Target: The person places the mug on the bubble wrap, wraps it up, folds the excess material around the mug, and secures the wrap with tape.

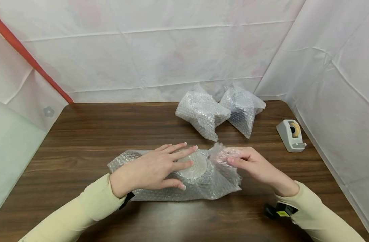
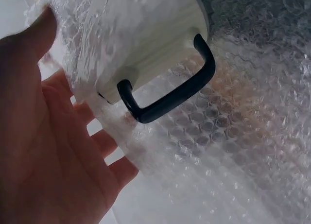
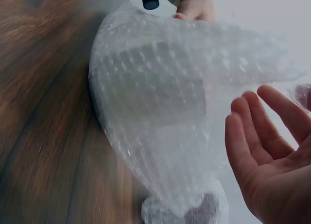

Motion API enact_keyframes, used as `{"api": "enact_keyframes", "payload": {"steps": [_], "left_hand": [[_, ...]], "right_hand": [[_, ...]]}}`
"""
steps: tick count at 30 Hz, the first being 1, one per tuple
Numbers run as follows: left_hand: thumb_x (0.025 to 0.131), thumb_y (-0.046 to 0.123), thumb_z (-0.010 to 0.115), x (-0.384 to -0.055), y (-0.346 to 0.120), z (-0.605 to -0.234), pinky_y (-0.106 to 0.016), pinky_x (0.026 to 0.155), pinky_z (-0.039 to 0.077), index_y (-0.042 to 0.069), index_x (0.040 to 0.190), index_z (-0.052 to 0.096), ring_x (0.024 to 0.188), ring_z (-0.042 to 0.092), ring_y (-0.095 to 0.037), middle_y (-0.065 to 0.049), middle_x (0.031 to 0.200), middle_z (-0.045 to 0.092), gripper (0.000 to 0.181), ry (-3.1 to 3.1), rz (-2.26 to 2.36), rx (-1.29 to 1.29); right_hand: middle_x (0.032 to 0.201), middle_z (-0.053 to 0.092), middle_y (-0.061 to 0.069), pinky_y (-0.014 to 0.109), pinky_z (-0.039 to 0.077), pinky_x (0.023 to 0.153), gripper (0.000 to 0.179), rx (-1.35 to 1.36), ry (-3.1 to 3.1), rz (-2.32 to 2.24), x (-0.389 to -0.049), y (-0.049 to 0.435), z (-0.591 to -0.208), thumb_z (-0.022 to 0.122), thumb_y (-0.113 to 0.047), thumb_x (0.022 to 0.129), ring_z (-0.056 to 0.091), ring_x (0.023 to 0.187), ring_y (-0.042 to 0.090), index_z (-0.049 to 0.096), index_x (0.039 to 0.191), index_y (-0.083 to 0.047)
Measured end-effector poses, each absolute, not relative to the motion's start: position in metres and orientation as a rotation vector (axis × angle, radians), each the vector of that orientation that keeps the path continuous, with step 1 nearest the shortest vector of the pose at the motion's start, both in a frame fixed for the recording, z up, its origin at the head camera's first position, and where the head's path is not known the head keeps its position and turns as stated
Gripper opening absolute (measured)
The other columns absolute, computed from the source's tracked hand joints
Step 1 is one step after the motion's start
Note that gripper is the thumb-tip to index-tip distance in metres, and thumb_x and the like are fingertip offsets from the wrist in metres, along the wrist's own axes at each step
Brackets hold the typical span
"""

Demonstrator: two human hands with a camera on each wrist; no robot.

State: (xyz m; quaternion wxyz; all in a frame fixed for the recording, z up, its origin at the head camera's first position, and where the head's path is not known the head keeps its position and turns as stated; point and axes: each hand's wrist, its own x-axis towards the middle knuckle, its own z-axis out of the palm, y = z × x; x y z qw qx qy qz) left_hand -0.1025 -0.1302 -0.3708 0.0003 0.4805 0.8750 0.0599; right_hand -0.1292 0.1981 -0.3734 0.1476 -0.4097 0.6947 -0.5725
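Note:
A pale mug (image 2: 150,44) with a black U-shaped handle (image 2: 175,95) is partly covered by a sheet of bubble wrap (image 1: 184,191) in the left wrist view. From the head, its round pale end (image 1: 196,168) faces up among the folds. My left hand (image 1: 154,166) lies over it with fingers spread and fairly straight, fingertips on the round end. At the sheet's right end, my right hand (image 1: 257,166) pinches a gathered edge of the wrap between thumb and fingers. The right wrist view shows the wrap (image 3: 146,102) bulging around a pale shape.
Two bubble-wrapped bundles (image 1: 202,109) stand at the back of the brown table (image 1: 117,124), the right one (image 1: 242,109) showing something dark inside. A white tape dispenser (image 1: 290,136) with a yellowish roll is near the right edge. White sheeting (image 1: 172,57) hangs behind and at the sides.

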Motion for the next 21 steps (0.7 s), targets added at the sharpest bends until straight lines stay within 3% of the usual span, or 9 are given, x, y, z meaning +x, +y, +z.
{"api": "enact_keyframes", "payload": {"steps": [4, 9, 11, 15, 21], "left_hand": [[0.102, 0.059, 0.039, -0.099, -0.123, -0.375, -0.054, 0.116, 0.023, 0.021, 0.136, 0.063, 0.146, 0.029, -0.027, 0.002, 0.163, 0.026, 0.057, 2.857, 0.247, 1.422], [0.101, 0.048, 0.052, -0.091, -0.11, -0.381, -0.053, 0.116, 0.024, 0.022, 0.132, 0.065, 0.142, 0.036, -0.028, -0.007, 0.152, 0.045, 0.042, 3.038, 0.196, 1.463], [0.1, 0.041, 0.057, -0.088, -0.107, -0.382, -0.052, 0.115, 0.028, 0.023, 0.135, 0.063, 0.141, 0.038, -0.029, -0.012, 0.149, 0.048, 0.039, 3.072, 0.15, 1.507], [0.103, 0.039, 0.052, -0.08, -0.101, -0.383, -0.051, 0.113, 0.032, 0.026, 0.143, 0.056, 0.143, 0.035, -0.032, -0.019, 0.153, 0.04, 0.042, 3.044, 0.098, 1.522], [0.106, 0.049, 0.038, -0.072, -0.096, -0.384, -0.049, 0.115, 0.029, 0.026, 0.15, 0.047, 0.149, 0.021, -0.033, -0.022, 0.161, 0.021, 0.051, 2.987, 0.056, 1.439]], "right_hand": [[0.127, 0.066, 0.008, 0.028, 0.048, 0.099, 0.03, -1.218, 2.029, -1.614, -0.133, 0.187, -0.374, 0.047, 0.006, 0.101, 0.059, 0.121, 0.016, 0.069, 0.121, 0.003], [0.122, 0.068, 0.009, 0.027, 0.049, 0.095, 0.029, -1.23, 2.111, -1.605, -0.135, 0.184, -0.374, 0.044, 0.004, 0.102, 0.062, 0.114, 0.014, 0.067, 0.121, 0.006], [0.111, 0.071, 0.007, 0.027, 0.052, 0.089, 0.028, -1.187, 2.169, -1.574, -0.137, 0.186, -0.374, 0.044, 0.001, 0.103, 0.065, 0.104, 0.014, 0.07, 0.113, 0.003], [0.085, 0.069, 0.0, 0.029, 0.053, 0.072, 0.021, -0.992, 2.325, -1.376, -0.141, 0.198, -0.369, 0.053, -0.011, 0.103, 0.064, 0.079, 0.013, 0.072, 0.095, -0.012], [0.06, 0.059, -0.004, 0.03, 0.049, 0.048, 0.029, -0.743, 2.387, -1.02, -0.144, 0.234, -0.36, 0.06, -0.021, 0.1, 0.061, 0.052, 0.015, 0.064, 0.072, -0.014]]}}
